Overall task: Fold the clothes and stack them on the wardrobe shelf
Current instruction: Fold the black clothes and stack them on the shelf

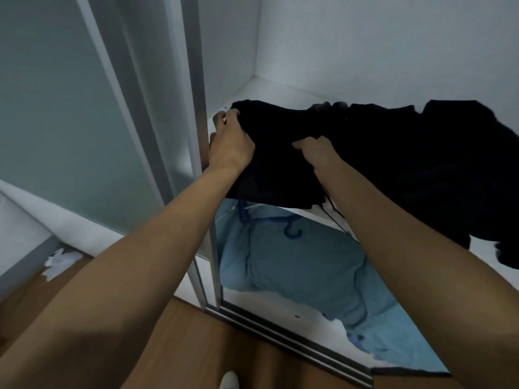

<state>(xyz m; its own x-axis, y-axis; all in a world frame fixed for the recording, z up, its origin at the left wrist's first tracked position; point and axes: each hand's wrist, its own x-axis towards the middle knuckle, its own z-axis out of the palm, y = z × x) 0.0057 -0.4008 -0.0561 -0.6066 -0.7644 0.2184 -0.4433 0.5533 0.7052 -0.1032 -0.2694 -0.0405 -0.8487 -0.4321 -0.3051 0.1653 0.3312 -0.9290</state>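
Left hand [230, 144] and right hand [316, 153] both clamped on black garment [379, 153] near-left edge; bulk trails toward 3 o'clock along shelf [269, 92], right end overhanging front.

Dim, bluish, soft light; wide-angle bending at edges

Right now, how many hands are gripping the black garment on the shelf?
2. The left hand grips the black garment at its left edge by the door frame; the right hand clutches it near the middle.
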